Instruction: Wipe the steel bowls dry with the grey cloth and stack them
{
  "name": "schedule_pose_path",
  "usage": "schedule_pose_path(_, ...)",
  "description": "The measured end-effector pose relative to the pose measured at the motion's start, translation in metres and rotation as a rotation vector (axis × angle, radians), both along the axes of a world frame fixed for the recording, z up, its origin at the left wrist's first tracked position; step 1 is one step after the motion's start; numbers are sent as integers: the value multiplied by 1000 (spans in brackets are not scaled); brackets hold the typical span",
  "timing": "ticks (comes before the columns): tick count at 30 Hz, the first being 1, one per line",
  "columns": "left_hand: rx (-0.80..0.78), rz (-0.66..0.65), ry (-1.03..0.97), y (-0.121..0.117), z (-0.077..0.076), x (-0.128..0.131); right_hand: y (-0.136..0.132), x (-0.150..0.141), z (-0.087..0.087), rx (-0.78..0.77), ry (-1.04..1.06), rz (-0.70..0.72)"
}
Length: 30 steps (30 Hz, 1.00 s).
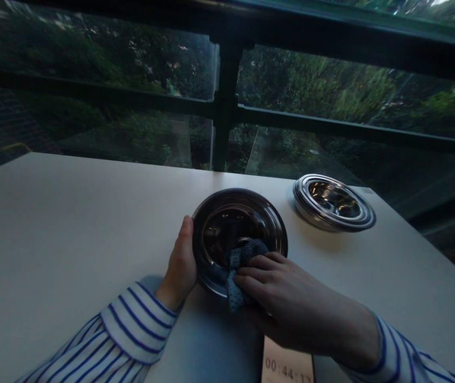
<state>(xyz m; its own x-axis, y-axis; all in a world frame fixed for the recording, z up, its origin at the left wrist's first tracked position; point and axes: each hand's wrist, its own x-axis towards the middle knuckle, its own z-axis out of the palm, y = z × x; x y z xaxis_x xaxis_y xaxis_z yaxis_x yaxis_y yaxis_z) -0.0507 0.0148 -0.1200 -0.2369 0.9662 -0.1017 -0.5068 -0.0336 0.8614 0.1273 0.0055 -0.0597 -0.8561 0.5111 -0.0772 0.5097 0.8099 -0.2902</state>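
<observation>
A shiny steel bowl [238,213] sits on the white table [71,229] in front of me. My left hand [180,263] cups its left rim, fingers curved against the metal. My right hand [281,298] presses a dark blue cloth [240,260] into the bowl's near inner side, fingers closed over the cloth. Part of the cloth hangs over the bowl's near edge. Both sleeves are white with blue stripes.
A stack of steel plates [334,203] stands at the back right of the table. A small screen showing a timer [287,367] lies at the near edge. Beyond the table runs a dark railing [227,111] with glass and greenery behind.
</observation>
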Motion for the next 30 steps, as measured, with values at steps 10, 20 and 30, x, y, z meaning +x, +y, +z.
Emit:
schedule_pose_path(10,-55,58,-36,-1,6,5,-1,-18,-4,-47,88,44)
schedule_pose_path(20,-18,-17,-32,-1,5,5,-1,-22,-5,-14,87,35)
schedule_pose_path(30,-18,-6,-25,-2,8,7,-4,-6,2,-18,1,-13)
